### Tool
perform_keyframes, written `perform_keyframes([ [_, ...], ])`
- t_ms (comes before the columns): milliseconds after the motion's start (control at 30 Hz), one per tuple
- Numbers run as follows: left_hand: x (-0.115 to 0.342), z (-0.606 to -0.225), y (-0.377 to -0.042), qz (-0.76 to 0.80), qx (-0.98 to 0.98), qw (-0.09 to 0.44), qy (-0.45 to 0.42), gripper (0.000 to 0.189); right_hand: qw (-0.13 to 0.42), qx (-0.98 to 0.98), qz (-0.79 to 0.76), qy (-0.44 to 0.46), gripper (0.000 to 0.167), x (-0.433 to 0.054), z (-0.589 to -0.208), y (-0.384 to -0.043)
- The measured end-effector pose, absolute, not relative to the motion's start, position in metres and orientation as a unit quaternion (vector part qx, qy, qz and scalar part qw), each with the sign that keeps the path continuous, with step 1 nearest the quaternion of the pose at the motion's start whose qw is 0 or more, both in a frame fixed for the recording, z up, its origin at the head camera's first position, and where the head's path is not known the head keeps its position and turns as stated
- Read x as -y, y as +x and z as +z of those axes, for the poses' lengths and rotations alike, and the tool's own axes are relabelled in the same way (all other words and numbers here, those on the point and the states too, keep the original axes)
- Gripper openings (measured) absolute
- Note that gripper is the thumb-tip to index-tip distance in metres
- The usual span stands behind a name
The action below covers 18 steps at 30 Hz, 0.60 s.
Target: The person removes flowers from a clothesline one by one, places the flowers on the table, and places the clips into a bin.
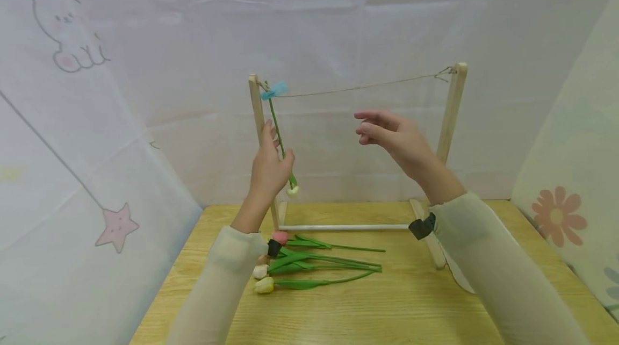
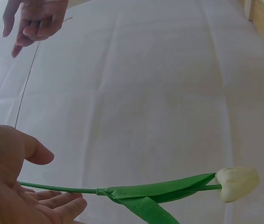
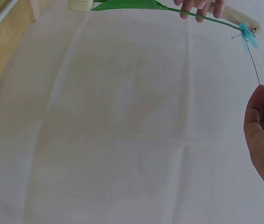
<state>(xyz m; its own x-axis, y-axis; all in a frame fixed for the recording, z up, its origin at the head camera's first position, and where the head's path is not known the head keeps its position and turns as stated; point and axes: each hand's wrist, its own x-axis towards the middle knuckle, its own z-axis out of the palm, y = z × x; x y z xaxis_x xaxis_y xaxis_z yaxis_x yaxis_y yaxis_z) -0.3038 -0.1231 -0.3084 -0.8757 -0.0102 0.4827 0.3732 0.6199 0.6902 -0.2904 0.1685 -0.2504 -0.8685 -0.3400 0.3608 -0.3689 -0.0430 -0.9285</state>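
A white tulip (image 2: 237, 184) hangs head down from a string (image 1: 358, 88), its stem end held by a blue clip (image 1: 274, 90) near the left wooden post (image 1: 255, 100). My left hand (image 1: 272, 165) is at the tulip's stem, fingers extended behind it and thumb apart from it, as the left wrist view shows. Farther right, my right hand (image 1: 398, 138) is raised below the string with fingers loosely bent and nothing in them.
Several tulips (image 1: 264, 285) with green stems lie on the wooden table (image 1: 348, 313), partly behind the left sleeve. A white bar (image 1: 345, 227) joins the stand's feet. The right post (image 1: 452, 114) rises behind the right hand. Printed cloth (image 1: 314, 28) surrounds the table.
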Motion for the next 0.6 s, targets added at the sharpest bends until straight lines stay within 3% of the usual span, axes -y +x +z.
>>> perform_keyframes([
  [167,0.121,-0.3,-0.306,-0.469,0.852,0.207,-0.106,0.071,0.011,0.707,0.658,0.258,0.041,-0.142,-0.229,-0.296],
  [600,0.118,-0.294,-0.309,-0.526,0.814,0.227,-0.096,0.058,0.011,0.69,0.677,0.257,0.036,-0.094,-0.201,-0.325],
])
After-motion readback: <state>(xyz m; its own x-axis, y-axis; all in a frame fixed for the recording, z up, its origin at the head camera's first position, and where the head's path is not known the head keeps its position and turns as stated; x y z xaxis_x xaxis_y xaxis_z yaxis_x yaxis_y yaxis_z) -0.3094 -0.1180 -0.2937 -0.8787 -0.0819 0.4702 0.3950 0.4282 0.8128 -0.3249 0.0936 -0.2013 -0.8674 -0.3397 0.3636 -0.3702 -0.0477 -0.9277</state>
